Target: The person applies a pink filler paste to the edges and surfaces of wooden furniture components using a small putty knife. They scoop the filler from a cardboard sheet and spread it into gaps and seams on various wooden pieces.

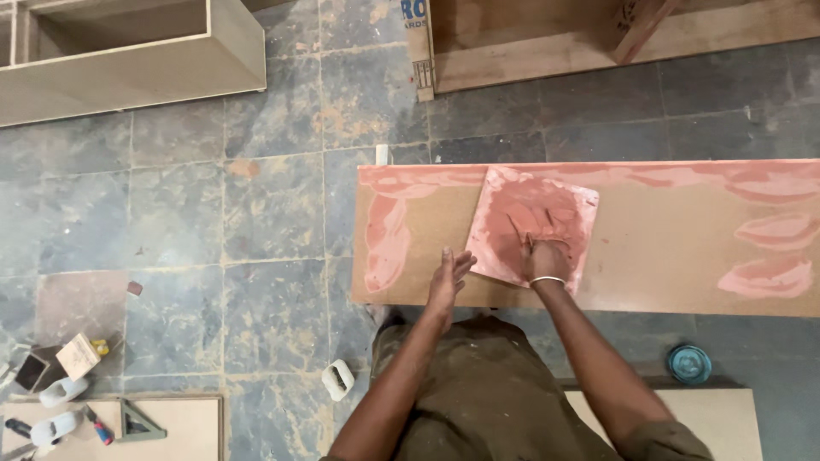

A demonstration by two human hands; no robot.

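On the long board (666,248), a small square panel (534,226) lies flat, coated in wet pink glue. Right hand (547,256) presses spread fingers into it; left hand (448,277), open, steadies its edge. Judged light, stiff, slippery: grip dry edges.

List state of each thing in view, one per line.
small square panel: flat on the long board, tilted, smeared with pink paste
long board: flat on floor, pink paste along its far edge and in patches
right hand: pressed palm-down on the small panel, paste-coated
left hand: open, at the panel's near-left edge
blue round lid: lying on floor
cabinet carcass: open, empty
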